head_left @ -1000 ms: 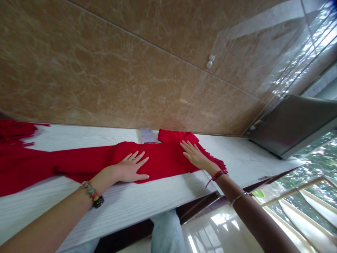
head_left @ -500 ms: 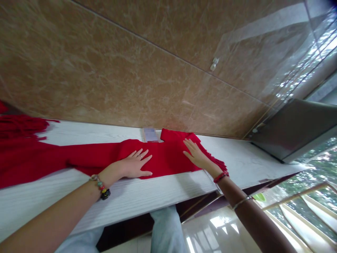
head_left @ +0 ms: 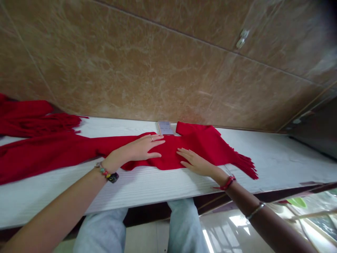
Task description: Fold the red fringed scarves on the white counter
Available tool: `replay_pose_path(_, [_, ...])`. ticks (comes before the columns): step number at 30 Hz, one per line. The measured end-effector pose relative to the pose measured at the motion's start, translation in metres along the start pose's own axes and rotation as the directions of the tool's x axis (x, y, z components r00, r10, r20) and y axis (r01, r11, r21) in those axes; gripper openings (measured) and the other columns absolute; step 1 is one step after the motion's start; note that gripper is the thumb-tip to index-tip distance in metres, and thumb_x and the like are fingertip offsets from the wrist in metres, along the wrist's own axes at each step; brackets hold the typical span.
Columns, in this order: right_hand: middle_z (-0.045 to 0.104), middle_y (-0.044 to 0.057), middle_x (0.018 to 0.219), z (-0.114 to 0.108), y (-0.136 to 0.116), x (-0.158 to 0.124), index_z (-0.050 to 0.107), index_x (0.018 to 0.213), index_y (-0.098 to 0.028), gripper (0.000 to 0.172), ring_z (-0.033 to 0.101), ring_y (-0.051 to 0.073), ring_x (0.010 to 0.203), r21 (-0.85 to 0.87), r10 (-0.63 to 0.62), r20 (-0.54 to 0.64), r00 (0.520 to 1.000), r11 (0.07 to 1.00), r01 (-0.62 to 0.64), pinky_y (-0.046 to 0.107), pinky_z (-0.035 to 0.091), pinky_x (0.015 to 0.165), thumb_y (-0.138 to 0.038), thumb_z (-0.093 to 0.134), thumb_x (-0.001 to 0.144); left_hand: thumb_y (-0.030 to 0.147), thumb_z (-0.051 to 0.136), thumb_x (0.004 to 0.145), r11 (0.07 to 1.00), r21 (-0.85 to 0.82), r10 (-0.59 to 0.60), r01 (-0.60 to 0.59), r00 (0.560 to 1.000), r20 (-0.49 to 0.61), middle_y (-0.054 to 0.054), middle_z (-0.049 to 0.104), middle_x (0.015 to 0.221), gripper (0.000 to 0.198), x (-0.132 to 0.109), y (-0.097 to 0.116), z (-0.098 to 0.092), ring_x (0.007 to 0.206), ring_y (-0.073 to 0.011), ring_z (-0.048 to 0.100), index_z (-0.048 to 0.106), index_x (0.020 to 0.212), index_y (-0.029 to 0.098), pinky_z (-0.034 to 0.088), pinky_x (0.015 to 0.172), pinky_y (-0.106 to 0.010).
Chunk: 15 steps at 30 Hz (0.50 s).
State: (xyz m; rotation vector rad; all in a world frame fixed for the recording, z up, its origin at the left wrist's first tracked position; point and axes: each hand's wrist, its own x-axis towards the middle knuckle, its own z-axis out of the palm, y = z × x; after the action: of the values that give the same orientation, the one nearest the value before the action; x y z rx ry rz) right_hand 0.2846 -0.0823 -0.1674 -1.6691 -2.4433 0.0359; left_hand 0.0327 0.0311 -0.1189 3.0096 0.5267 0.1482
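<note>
I can't read a single word or number from here. Just behind the red scarf (head_left: pixel 207 144), at its far edge, a small bluish-grey rectangular item (head_left: pixel 165 128) seems to bear faint marks, but they're too blurred and tiny to make out.

Glare marks the floor (head_left: pixel 223 233), lower right; upper-right corner is dark; worktop (head_left: pixel 147 188) shows soft shadows; slight blur.
</note>
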Motion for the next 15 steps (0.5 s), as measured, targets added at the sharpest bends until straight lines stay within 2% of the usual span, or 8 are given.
replay_pose_path(2, [0.047, 0.010, 0.129, -0.007, -0.008, 0.012, 0.046, 0.125, -0.015, 0.043, 0.035, 0.021, 0.124, 0.010, -0.025, -0.042, 0.999, 1.000, 0.025, 0.041, 0.031, 0.102, -0.035, 0.039, 0.087, 0.047, 0.039, 0.085, 0.996, 0.017, -0.082, 0.085, 0.990, -0.117, -0.006, 0.025, 0.142, 0.056, -0.025, -0.020, -0.004, 0.129, -0.0189, 0.021, 0.030, 0.134, 0.020, 0.017, 0.105, -0.031])
replay_pose_path(4, [0.048, 0.011, 0.127, -0.012, -0.021, 0.026, 0.046, 0.125, -0.014, 0.044, 0.036, 0.022, 0.123, 0.040, -0.070, -0.100, 0.993, 0.996, 0.075, 0.041, 0.033, 0.101, -0.035, 0.040, 0.087, 0.050, 0.042, 0.083, 0.975, 0.038, -0.212, 0.221, 0.963, -0.169, -0.011, 0.023, 0.142, 0.061, -0.058, -0.039, -0.002, 0.129, -0.0238, 0.021, 0.032, 0.133, 0.016, 0.020, 0.105, -0.035])
replay_pose_path(7, [0.042, 0.010, 0.133, -0.008, -0.038, 0.041, 0.039, 0.130, -0.015, 0.048, 0.036, 0.020, 0.123, 0.120, -0.233, -0.070, 0.970, 0.963, 0.240, 0.038, 0.032, 0.102, -0.036, 0.040, 0.087, 0.052, 0.047, 0.078, 0.933, 0.072, -0.342, 0.352, 0.931, -0.124, -0.014, 0.021, 0.141, 0.070, -0.110, -0.057, 0.008, 0.127, -0.0288, 0.023, 0.027, 0.134, 0.015, 0.026, 0.102, -0.040])
replay_pose_path(9, [0.039, 0.008, 0.135, 0.000, -0.044, 0.044, 0.037, 0.131, -0.018, 0.048, 0.035, 0.020, 0.124, 0.162, -0.329, -0.015, 0.944, 0.931, 0.327, 0.038, 0.030, 0.103, -0.037, 0.039, 0.087, 0.047, 0.045, 0.082, 0.927, 0.092, -0.355, 0.363, 0.930, -0.093, -0.012, 0.028, 0.136, 0.063, -0.136, -0.062, 0.014, 0.122, -0.0253, 0.034, 0.025, 0.135, 0.019, 0.033, 0.098, -0.038])
replay_pose_path(12, [0.037, 0.007, 0.136, 0.011, -0.042, 0.042, 0.039, 0.130, -0.019, 0.046, 0.032, 0.021, 0.125, 0.187, -0.330, 0.006, 0.944, 0.928, 0.323, 0.041, 0.028, 0.104, -0.037, 0.037, 0.088, 0.029, 0.038, 0.088, 0.914, 0.170, -0.354, 0.368, 0.929, -0.107, -0.009, 0.044, 0.119, 0.046, -0.157, -0.069, 0.013, 0.103, -0.0190, 0.049, 0.032, 0.132, 0.022, 0.041, 0.090, -0.033])
replay_pose_path(15, [0.040, 0.009, 0.134, 0.014, -0.036, 0.038, 0.040, 0.129, -0.015, 0.047, 0.034, 0.021, 0.124, 0.210, -0.279, -0.013, 0.960, 0.938, 0.275, 0.040, 0.029, 0.103, -0.037, 0.038, 0.088, 0.011, 0.030, 0.086, 0.891, 0.242, -0.363, 0.384, 0.923, -0.130, -0.008, 0.052, 0.111, 0.042, -0.162, -0.084, -0.002, 0.097, -0.0181, 0.052, 0.041, 0.126, 0.017, 0.040, 0.089, -0.034])
